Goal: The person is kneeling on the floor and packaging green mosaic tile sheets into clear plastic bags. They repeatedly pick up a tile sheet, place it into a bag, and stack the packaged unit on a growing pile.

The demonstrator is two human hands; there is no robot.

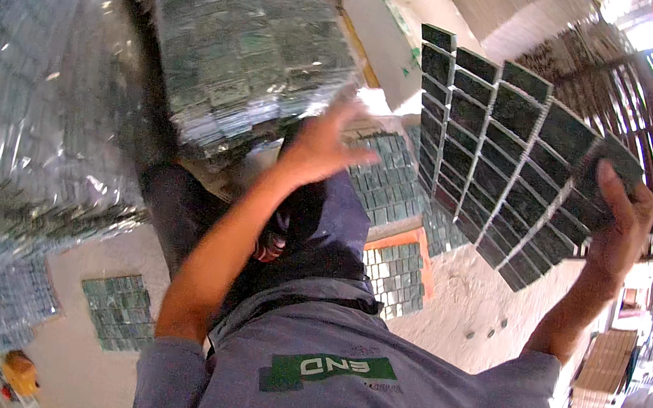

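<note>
Dark green-black tiles with pale seams make up the tile sheet (499, 167), which is held up to the right of the large stack (256, 30), well apart from it. The right hand (623, 208) pinches the sheet by the edge farthest from the large stack, thumb on the face and fingers curled round the rim, and the sheet hangs tilted. The left hand (322, 148), blurred, is empty with its fingers spread, near the large stack's right edge; whether it touches there I cannot tell. A white box (373, 19) stands just right of the large stack. To the right of that stack and nearer the person lie a greenish sheet (385, 183) and an orange board (427, 263) bearing a paler sheet (393, 279). Left of the large stack rise wrapped stacks (48, 74), glossy with clear film.
</note>
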